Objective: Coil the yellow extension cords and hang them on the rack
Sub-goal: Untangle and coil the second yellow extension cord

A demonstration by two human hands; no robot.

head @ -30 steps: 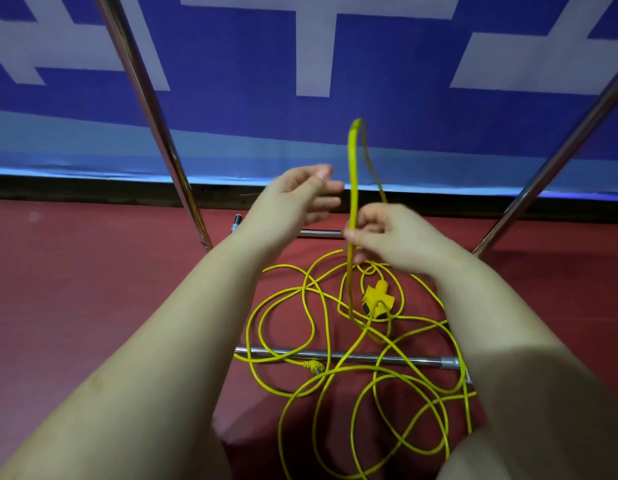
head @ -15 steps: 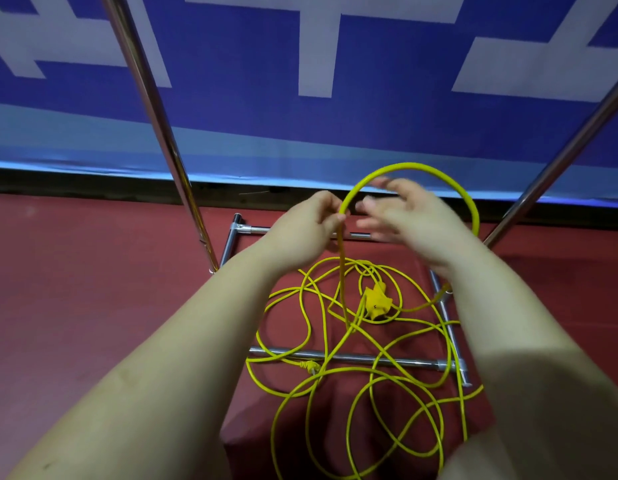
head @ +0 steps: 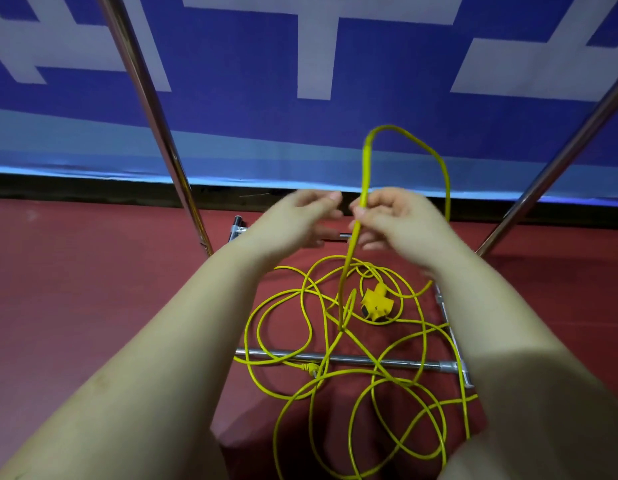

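The coiling has only begun. The right hand (head: 394, 220) pinches the cord (head: 356, 237) between thumb and fingers, with one loop standing up above the hand and arching over to its right. From the pinch a strand drops to the floor (head: 93, 306), where nearly all the cord lies in loose tangled rings across the rack's (head: 349, 359) base bars, its yellow socket block (head: 376, 304) among them near the far bar. The left hand (head: 300, 220) is just beside the right, fingers relaxed and holding nothing, though it is blurred. The likely next move is for the left hand to draw up more slack, lay a matching loop into the right, and free crossings as they rise.
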